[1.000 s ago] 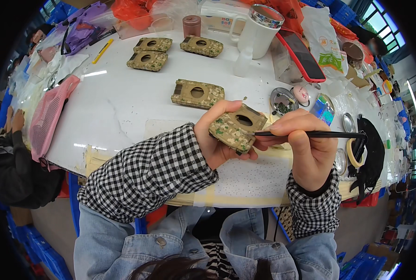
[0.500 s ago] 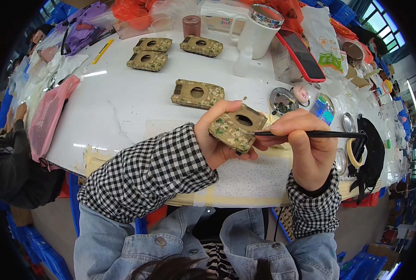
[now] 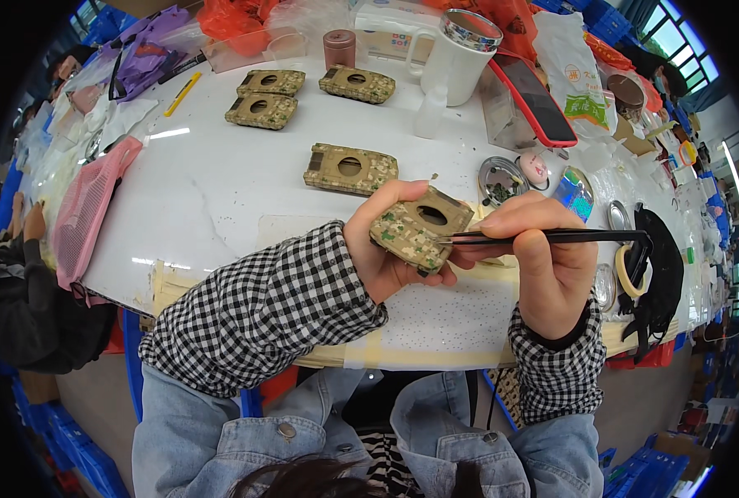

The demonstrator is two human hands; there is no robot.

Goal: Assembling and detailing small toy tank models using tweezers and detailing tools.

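A camouflage-painted toy tank hull (image 3: pixel 404 235) with a round hole in its top is gripped by my left hand (image 3: pixel 376 241), thumb along its upper edge. Black tweezers (image 3: pixel 543 236) are pinched in my right hand (image 3: pixel 556 266). Their tips, slightly parted, reach the hull's near face beside the hole; any tiny part between them is too small to make out. Just beyond my left hand lies another hull (image 3: pixel 350 168) of the same pattern. Farther back are a hull (image 3: pixel 358 84) and two hulls side by side, one of them the nearer hull (image 3: pixel 260 109).
A round dish (image 3: pixel 503 181) with small dark green bits lies beyond my right hand. Behind it are a red-edged phone (image 3: pixel 543 108), a white mug (image 3: pixel 456 62) and a small clear bottle (image 3: pixel 430 112). A pink mesh pouch (image 3: pixel 91 212) sits left. A person's dark sleeve (image 3: pixel 50 307) shows at far left.
The tweezers' tips have spread slightly apart at the hull's face. Both hands and the held hull stay almost in place.
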